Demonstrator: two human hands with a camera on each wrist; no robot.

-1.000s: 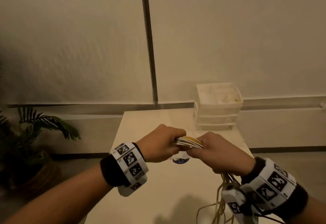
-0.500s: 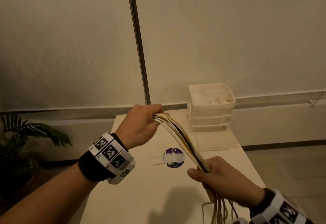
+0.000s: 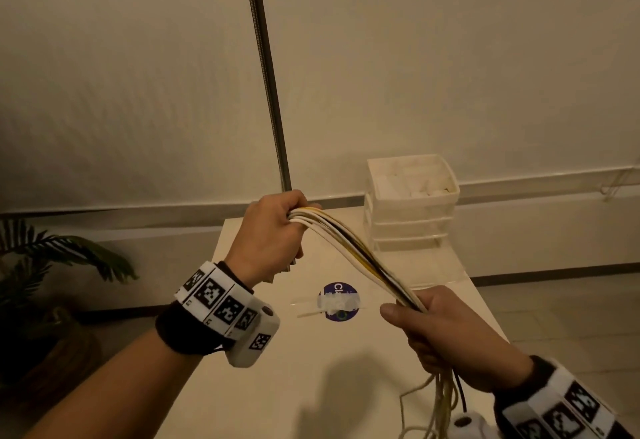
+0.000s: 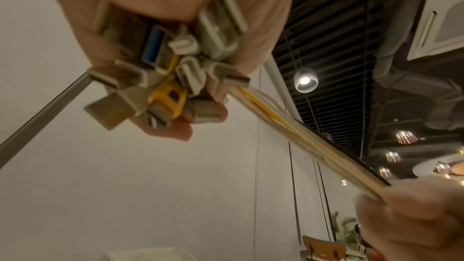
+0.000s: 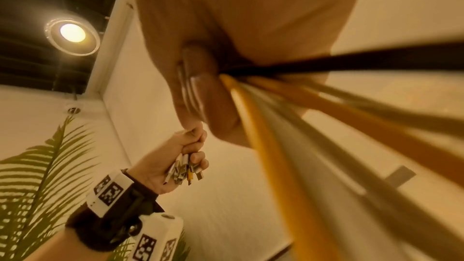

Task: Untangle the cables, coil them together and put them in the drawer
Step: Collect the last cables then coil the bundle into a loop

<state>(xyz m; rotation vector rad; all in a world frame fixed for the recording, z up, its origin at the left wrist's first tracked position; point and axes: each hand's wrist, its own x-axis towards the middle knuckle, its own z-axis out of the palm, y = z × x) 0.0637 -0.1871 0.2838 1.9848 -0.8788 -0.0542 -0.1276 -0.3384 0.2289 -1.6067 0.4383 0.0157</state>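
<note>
Drawer unit (image 3: 412, 210) behind cables (image 3: 353, 248).

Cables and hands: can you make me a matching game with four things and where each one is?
Things:
1. left hand
2. right hand
3. drawer unit
4. round sticker

Places:
A. far right corner of the table
B. grips the plug ends of the cables
C. flat on the tabletop, under the cables
D. grips the cables lower down

Pairs: 1-B, 2-D, 3-A, 4-C
</note>
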